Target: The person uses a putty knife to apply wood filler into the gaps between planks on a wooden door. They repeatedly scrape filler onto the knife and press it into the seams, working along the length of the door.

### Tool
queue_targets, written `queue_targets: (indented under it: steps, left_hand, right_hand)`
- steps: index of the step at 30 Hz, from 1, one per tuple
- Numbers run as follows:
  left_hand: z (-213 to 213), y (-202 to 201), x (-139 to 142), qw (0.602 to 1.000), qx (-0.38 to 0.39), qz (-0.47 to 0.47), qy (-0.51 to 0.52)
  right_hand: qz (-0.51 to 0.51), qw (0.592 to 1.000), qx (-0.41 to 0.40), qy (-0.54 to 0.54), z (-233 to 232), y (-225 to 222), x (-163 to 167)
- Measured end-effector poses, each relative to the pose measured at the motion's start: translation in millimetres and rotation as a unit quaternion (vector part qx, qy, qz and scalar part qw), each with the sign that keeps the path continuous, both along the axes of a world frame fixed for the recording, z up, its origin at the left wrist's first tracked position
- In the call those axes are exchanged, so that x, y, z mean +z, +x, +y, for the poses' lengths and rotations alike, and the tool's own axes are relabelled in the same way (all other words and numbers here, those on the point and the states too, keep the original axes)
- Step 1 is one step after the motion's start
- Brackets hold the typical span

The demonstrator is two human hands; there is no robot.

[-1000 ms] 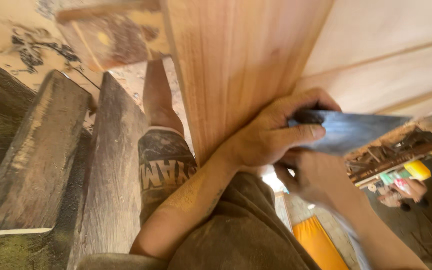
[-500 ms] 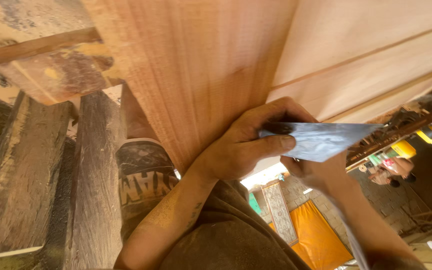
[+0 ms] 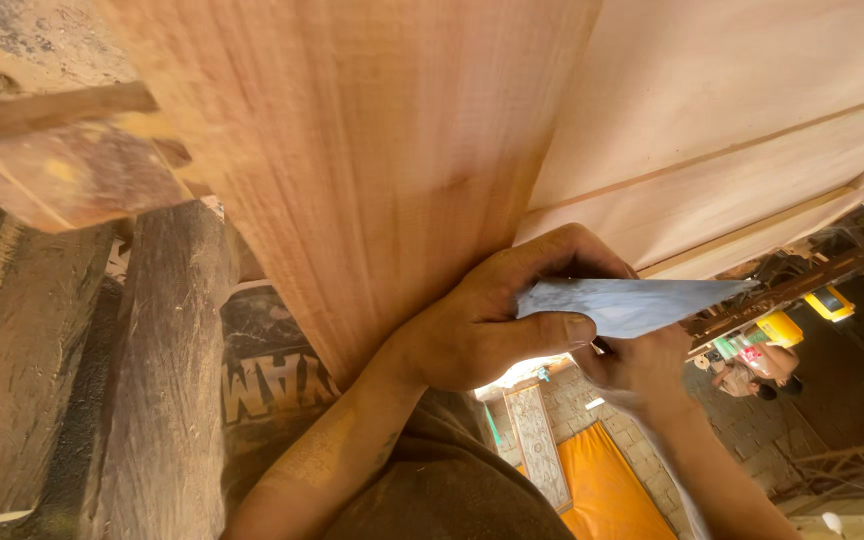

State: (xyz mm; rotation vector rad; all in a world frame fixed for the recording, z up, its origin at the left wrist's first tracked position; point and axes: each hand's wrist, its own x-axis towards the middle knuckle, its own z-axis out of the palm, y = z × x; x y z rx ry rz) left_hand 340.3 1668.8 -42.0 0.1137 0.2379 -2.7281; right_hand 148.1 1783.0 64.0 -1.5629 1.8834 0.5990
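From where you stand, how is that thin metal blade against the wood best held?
Probably by its two short ends, one hand at each. The metal blade is thin, flat and wide, lying edge-on against the wooden panel. The left hand pinches the near end, thumb underneath, fingers curled over the top. The right hand meets it from below, towards the far end.

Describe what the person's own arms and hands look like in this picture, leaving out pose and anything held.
Both hands, left hand and right hand, are bare: no gloves, rings or watch visible. The left forearm is bare with no sleeve showing and looks dusty. The right forearm also shows no sleeve.
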Motion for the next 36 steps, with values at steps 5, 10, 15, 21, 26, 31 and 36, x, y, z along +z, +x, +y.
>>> queue_targets:
  steps: [5,10,15,21,26,31,36]
  left_hand:
    - [8,0,0,1.0,-0.004,-0.005,0.005]
    - [12,4,0,0.996,0.014,-0.067,-0.05]
    - [12,3,0,0.995,0.033,-0.077,-0.06]
    - [18,7,-12,0.979,0.006,-0.129,-0.156]
    - [2,12,-7,0.976,-0.039,-0.164,-0.139]
    - [-3,20,41,0.972,-0.056,-0.203,-0.104]
    - [52,20,112,0.93,-0.109,-0.234,-0.263]
  right_hand:
    - [-0.012,0.978,0.018,0.205,-5,-25,-10]
    - [-0.041,0.974,0.052,0.214,-12,-52,2]
    - [0.025,0.996,0.021,0.083,9,-45,6]
    - [-0.018,0.999,0.004,0.03,19,-36,0]
    - [-0.096,0.925,-0.302,0.211,18,-34,29]
    - [-0.424,0.532,-0.713,-0.171,75,3,89]
    - [-0.47,0.3,-0.776,-0.293,132,40,134]
